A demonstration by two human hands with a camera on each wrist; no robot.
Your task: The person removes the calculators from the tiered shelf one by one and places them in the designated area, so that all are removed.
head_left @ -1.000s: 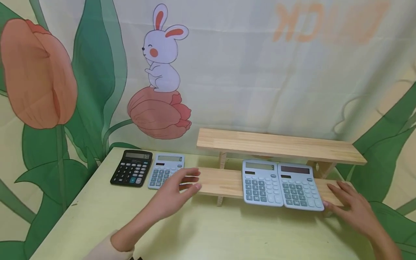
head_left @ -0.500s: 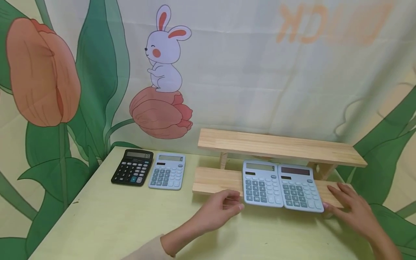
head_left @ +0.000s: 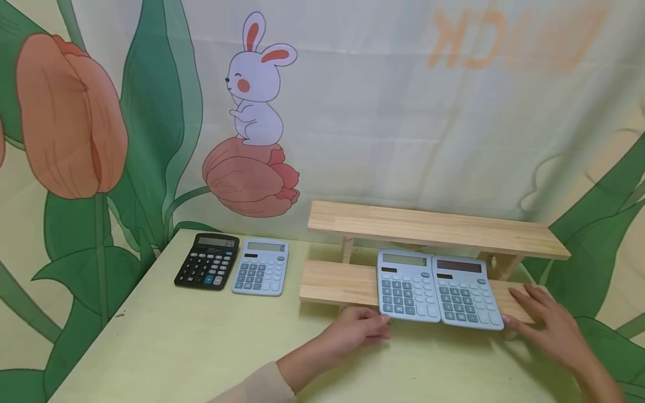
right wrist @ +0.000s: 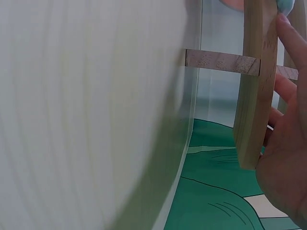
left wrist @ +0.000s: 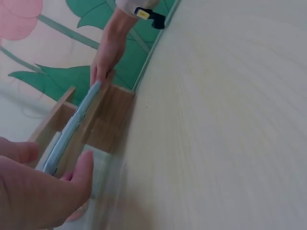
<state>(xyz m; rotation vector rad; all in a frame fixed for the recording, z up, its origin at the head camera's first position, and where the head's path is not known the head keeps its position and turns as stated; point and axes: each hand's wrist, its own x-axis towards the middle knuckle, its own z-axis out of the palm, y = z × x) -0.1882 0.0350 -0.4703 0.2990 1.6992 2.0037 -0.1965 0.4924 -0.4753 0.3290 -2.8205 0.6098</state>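
Two light-blue calculators stand side by side, leaning back, on the lower board of a wooden shelf (head_left: 339, 282). My left hand (head_left: 350, 333) is at the lower left corner of the left calculator (head_left: 408, 285), its fingers loosely bent. In the left wrist view, thumb and fingers lie on either side of the calculator's edge with gaps showing. My right hand (head_left: 549, 324) rests on the right end of the lower board, fingers spread. Its thumb touches the lower right corner of the right calculator (head_left: 466, 294). The fingers' undersides are partly hidden in the head view.
A black calculator (head_left: 208, 262) and another light-blue calculator (head_left: 260, 267) lie on the pale table (head_left: 201, 341) at the back left. The shelf's upper board (head_left: 433, 226) runs behind and above the standing pair. A printed cloth with a rabbit (head_left: 257, 106) hangs behind.
My left hand has moved right, from beside the light-blue calculator on the table to the left calculator on the shelf. My right hand has stayed in place.
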